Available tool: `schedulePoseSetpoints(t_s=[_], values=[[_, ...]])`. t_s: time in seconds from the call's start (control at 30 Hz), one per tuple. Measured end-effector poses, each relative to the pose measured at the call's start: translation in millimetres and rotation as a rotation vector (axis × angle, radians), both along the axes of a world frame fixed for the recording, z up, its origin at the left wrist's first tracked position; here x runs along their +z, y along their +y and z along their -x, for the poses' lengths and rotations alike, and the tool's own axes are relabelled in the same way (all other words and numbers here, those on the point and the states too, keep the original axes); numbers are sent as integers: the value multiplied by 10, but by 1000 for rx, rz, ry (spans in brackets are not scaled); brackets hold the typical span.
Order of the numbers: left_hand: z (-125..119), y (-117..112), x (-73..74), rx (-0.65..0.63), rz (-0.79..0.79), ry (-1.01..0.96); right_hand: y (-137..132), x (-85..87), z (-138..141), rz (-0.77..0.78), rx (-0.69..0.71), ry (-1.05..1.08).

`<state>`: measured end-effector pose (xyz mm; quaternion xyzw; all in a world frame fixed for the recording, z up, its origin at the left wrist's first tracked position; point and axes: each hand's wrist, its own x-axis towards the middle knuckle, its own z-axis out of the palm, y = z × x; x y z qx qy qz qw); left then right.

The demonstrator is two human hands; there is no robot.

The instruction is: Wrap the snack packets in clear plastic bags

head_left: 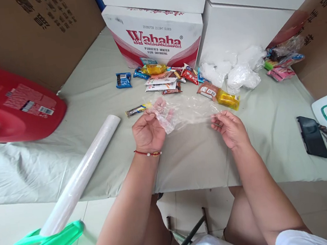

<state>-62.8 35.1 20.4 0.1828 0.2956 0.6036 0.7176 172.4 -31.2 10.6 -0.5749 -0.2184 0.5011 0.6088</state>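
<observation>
A thin clear plastic bag (pixel 190 113) stretches between my two hands above the cloth. My left hand (pixel 150 130), palm up with a red bracelet at the wrist, grips its left end with the thumb; the other fingers show through the film, and I cannot tell whether they are inside or behind it. At the right end, my right hand (pixel 229 127) pinches the bag's edge between thumb and fingers. Just beyond my left hand lies a small snack bar in a dark and yellow wrapper (pixel 137 109). A brown packet (pixel 208 91) and a yellow packet (pixel 228 99) lie beyond my right hand.
Wrapped snacks (pixel 161 79) are heaped before a Wahaha carton (pixel 156 36). Crumpled clear bags (pixel 240 68) and filled bags (pixel 284 59) sit at right. A plastic roll (pixel 83 171) and red jug (pixel 16 100) stand left; a black phone (pixel 312 137) lies right.
</observation>
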Motion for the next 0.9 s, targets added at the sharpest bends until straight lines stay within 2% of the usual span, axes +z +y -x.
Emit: schedulePoseSetpoints(t_s=[0.1, 0.2, 0.37, 0.53, 0.7, 0.8, 0.9], values=[[59, 78, -28, 48, 11, 27, 0, 31, -5, -98, -31, 144], [97, 96, -11, 22, 21, 44, 8, 68, -102, -124, -63, 274], [144, 67, 67, -142, -10, 114, 19, 88, -334, -31, 127, 552], [43, 34, 70, -152, -19, 257, 15, 76, -198, 49, 102, 320], [-125, -10, 27, -56, -48, 349, -39, 52, 77, 93, 238, 172], [-123, 15, 9, -9, -30, 370, -55, 24, 120, 108, 192, 113], [-35, 80, 15, -2, 56, 290, -43, 29, 87, 131, 150, 164]])
